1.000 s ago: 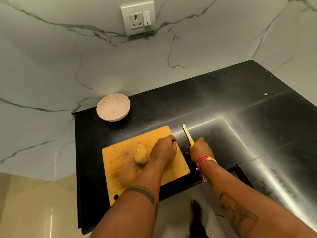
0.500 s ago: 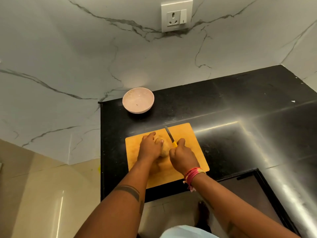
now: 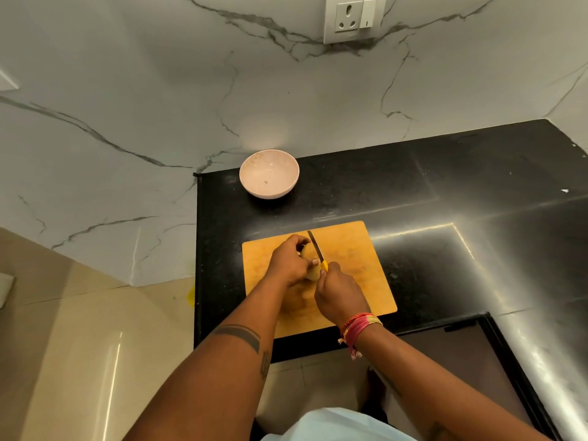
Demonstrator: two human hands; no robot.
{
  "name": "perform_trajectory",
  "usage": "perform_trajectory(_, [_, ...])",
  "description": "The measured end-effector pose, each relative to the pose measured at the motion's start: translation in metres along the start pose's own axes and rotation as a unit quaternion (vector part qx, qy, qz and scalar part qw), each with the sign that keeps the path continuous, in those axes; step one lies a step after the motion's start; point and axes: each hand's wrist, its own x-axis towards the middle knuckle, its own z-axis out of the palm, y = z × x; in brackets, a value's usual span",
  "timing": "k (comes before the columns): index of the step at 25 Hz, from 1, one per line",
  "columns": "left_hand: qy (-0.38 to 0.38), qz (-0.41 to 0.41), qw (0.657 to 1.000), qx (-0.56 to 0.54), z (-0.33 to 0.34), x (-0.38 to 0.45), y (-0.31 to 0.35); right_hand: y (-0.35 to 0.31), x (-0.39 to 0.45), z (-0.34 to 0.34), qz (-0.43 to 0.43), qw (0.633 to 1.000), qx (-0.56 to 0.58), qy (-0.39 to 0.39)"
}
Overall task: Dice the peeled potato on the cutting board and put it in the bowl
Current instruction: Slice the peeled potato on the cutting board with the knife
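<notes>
A peeled yellow potato [image 3: 310, 261] lies on the wooden cutting board [image 3: 356, 249], mostly covered by my left hand [image 3: 288, 264], whose fingers curl over it and hold it down. My right hand [image 3: 339, 294] grips the yellow handle of a small knife [image 3: 316, 248]. The blade lies across the top of the potato, pointing away from me. A pale pink bowl [image 3: 269, 174] stands empty on the black counter, beyond the board and to its left.
The black counter [image 3: 445, 202] runs to the right and meets a white marble wall with a socket [image 3: 353, 20]. Its left edge drops to a tiled floor [image 3: 79, 345]. A dark recess [image 3: 471, 351] opens at the counter's near right.
My right hand brought the knife from beside the board onto the potato. My left hand closed over the potato. The view shifted, so the board now sits more central.
</notes>
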Motion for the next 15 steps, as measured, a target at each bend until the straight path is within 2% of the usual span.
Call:
perform_trajectory(3, [0.049,0.049,0.998,0.014,0.001,-0.003,0.009,-0.005,0.001,-0.007,-0.003,1.0,0.006,0.007])
perform_trajectory(7, [0.082,0.054,0.995,-0.001,0.005,-0.01,0.004,-0.007,-0.001,-0.01,0.001,1.0,0.005,0.008])
perform_trajectory(15, [0.097,0.069,0.993,0.009,0.003,-0.018,0.002,-0.013,-0.003,-0.006,0.013,1.0,0.016,0.004])
